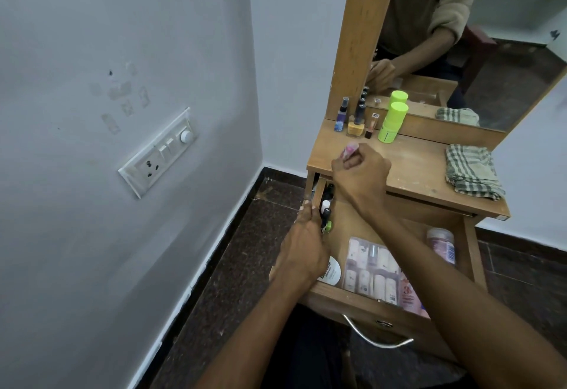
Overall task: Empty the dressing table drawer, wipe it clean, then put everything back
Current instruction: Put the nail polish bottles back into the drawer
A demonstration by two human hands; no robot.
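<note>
Drawer [337,295] pulled open under tabletop [420,171], part full: clear pouch of small bottles [372,267] at front, white jar [333,272] front-left, pink bottle [441,243] right side. Right hand [360,171] over tabletop's left front edge, pinching small pink item [349,148]. Left hand [302,246] gripping drawer's left wall, beside small bottles [325,209]. Checked cloth [471,171] at tabletop's right edge.

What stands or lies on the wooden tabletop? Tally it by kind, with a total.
Small cosmetic bottles, purple, yellow, pinkish-brown: 3
Lime-green plastic cylinder: 1
Green-checked folded cloth: 1
Total: 5; the dark caps behind are unclear.
</note>
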